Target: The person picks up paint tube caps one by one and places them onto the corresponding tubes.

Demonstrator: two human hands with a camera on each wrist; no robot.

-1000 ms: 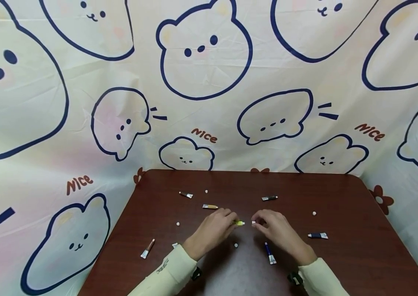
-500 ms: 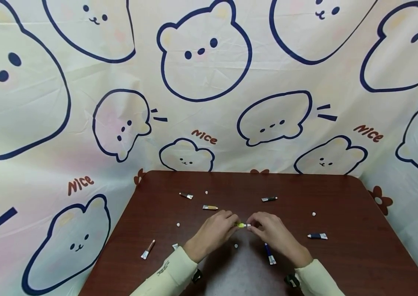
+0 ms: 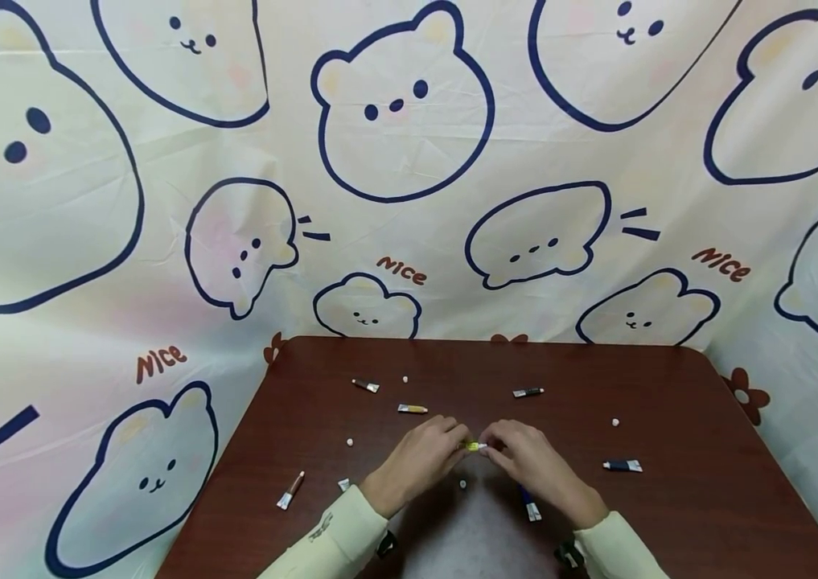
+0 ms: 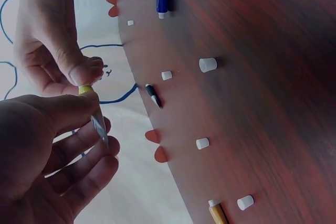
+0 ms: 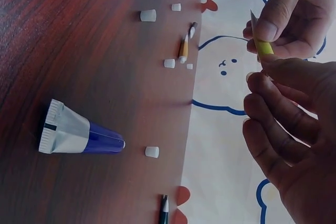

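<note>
Over the middle of the table, my left hand [image 3: 419, 454] pinches a small yellow paint tube [image 3: 472, 446] between thumb and fingers. In the left wrist view the tube's silver tail [image 4: 98, 125] sticks out below the thumb. My right hand [image 3: 533, 462] pinches at the nozzle end, where a bit of white cap [image 3: 482, 447] shows in the head view; in the wrist views fingertips hide it. A dark blue paint tube [image 5: 105, 139] lies under the right hand, partly covered in the head view. A loose white cap [image 3: 462, 484] lies between the forearms.
Around the hands on the brown table [image 3: 705, 515] lie an ochre tube [image 3: 413, 409], a dark brown tube [image 3: 366, 386], a black tube [image 3: 528, 392], a navy tube [image 3: 622, 466] and a reddish-brown tube [image 3: 291, 490]. Several white caps [image 3: 615, 422] are scattered about. A printed cloth [image 3: 409, 233] hangs behind.
My right hand has moved left, bringing the white cap from a small gap up to the yellow paint tube's nozzle. My left hand keeps its hold on the tube.
</note>
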